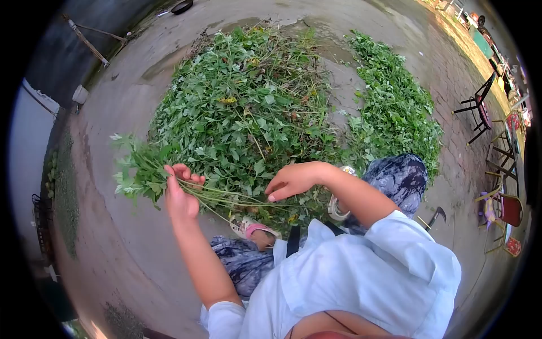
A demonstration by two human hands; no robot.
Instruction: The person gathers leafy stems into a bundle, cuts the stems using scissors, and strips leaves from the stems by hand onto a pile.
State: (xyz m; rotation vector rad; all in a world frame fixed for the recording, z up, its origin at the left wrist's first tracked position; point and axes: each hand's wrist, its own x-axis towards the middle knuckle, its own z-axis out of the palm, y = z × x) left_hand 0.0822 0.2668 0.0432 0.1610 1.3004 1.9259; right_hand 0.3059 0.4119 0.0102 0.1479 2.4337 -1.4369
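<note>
My left hand [182, 189] is closed around a bunch of leafy green stems [144, 169], held at the left side of the large heap of cut greens [226, 107]. The leafy tops point left, and the long bare stems run right across my lap. Close to the stem ends is my right hand [296, 179], its fingers loosely bent and pointing left and down. I see nothing held in it, and whether its fingertips touch the stems I cannot tell. Some stems in the heap look brown and dry at its far right side.
A second, narrower pile of greens [395, 101] lies to the right on the concrete. A sickle [436, 217] rests by my right knee. Chairs [480, 110] stand at the far right. A white bucket [80, 95] and a wooden pole [84, 39] are at the left.
</note>
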